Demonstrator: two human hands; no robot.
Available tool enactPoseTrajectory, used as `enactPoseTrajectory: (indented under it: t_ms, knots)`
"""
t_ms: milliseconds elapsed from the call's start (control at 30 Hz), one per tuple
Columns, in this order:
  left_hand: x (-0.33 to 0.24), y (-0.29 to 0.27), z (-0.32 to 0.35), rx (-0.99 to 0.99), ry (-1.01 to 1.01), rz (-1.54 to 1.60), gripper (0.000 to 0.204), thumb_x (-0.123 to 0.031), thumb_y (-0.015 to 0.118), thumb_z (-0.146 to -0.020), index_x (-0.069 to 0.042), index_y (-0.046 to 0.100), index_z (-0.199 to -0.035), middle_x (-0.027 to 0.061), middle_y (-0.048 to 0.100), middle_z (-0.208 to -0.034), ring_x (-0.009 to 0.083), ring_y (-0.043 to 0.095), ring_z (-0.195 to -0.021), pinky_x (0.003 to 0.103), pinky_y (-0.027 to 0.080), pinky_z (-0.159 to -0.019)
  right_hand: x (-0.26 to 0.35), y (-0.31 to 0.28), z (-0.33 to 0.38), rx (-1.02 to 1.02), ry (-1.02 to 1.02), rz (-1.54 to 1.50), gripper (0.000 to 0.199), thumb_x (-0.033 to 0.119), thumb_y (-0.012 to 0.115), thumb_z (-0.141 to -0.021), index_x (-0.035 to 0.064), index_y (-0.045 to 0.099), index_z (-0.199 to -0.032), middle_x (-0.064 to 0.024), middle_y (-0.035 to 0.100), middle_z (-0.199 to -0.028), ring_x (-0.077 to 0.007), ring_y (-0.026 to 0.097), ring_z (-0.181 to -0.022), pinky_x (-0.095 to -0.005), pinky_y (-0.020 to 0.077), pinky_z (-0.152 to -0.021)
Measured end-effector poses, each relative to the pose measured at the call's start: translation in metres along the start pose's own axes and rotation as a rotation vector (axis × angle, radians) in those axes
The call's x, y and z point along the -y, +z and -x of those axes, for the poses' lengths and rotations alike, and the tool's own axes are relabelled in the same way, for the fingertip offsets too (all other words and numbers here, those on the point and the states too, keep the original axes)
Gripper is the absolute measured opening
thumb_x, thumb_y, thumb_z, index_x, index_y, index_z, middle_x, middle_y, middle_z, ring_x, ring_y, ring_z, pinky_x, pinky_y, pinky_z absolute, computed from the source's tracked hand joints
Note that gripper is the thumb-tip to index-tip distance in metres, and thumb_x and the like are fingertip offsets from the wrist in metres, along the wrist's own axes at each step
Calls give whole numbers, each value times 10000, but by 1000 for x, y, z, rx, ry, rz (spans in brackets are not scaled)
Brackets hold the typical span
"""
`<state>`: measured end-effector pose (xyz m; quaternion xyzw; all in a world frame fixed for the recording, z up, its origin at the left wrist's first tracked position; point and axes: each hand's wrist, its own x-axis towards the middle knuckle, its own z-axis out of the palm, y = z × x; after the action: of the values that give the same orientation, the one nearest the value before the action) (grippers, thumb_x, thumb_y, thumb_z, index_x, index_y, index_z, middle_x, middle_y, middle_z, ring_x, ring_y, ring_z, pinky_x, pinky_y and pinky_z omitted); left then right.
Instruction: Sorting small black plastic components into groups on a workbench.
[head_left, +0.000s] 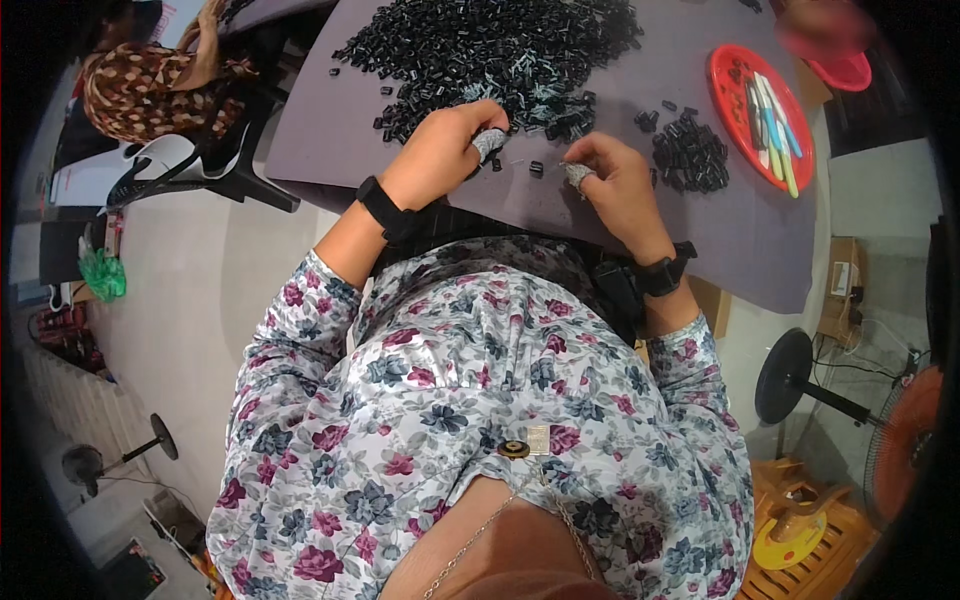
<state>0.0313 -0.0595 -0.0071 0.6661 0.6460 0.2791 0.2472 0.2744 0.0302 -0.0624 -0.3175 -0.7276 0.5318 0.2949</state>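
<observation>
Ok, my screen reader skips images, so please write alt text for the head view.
A person's left hand and right hand pinch small black parts beside a big pile of black pieces on a grey table; a red plate holds pens.

A small assembly workshop: a grey worktable (330,130) heaped with small black parts (500,50), floor fans (900,440) around.

**Both hands at pile of small black parts**

Left hand (440,150) curled at edge of big black parts pile (500,50) on grey table (330,140), grey-wrapped fingertip (489,143) showing. Right hand (615,180) just beside it, fingers pinched, also w/ a grey-wrapped fingertip. One loose black piece (536,168) lies btwn the hands. Smaller black heap (690,152) near right hand, next to red plate (730,75) w/ pens. Black watch on each wrist. Another person's patterned sleeve (140,90) at top left.
</observation>
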Motion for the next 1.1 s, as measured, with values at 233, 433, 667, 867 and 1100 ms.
enactPoseTrajectory:
  t_ms: [233,433,667,867,1100]
  knots:
    - [5,8,3,-138,88,180,360,108,569,-802,-7,667,-1128,112,673,-925,229,642,-775,329,504,-713,-3,1,1,-20,-41,-20,199,-44,651,-845,-5,697,-1034,-71,702,-940,-135,662,-840,-278,513,-740]
    - [0,10,6,-73,-42,309,296,94,591,-813,-6,685,-1075,38,619,-863,124,548,-732,277,471,-673,3,1,2,-38,7,-88,174,-4,618,-887,-22,671,-1051,-80,689,-895,-134,639,-771,-291,509,-698]
    - [-2,10,4,-107,40,238,258,73,601,-841,-13,697,-1065,4,606,-841,97,513,-715,269,456,-654,14,0,0,-38,20,-4,149,32,597,-909,-30,661,-1028,-101,696,-899,-140,642,-728,-299,505,-672]
    - [-2,12,9,-6,-82,417,267,88,594,-859,2,715,-1080,4,642,-841,95,548,-739,258,478,-679,21,4,-11,28,-52,-63,148,7,590,-919,-16,671,-1041,-41,681,-910,-123,672,-781,-266,524,-696]
    - [1,14,10,4,-48,349,304,121,565,-846,4,709,-1086,0,643,-870,84,557,-780,244,477,-706,10,1,-10,-17,-111,7,158,-42,628,-853,-18,689,-997,-82,683,-955,-153,672,-832,-288,522,-740]
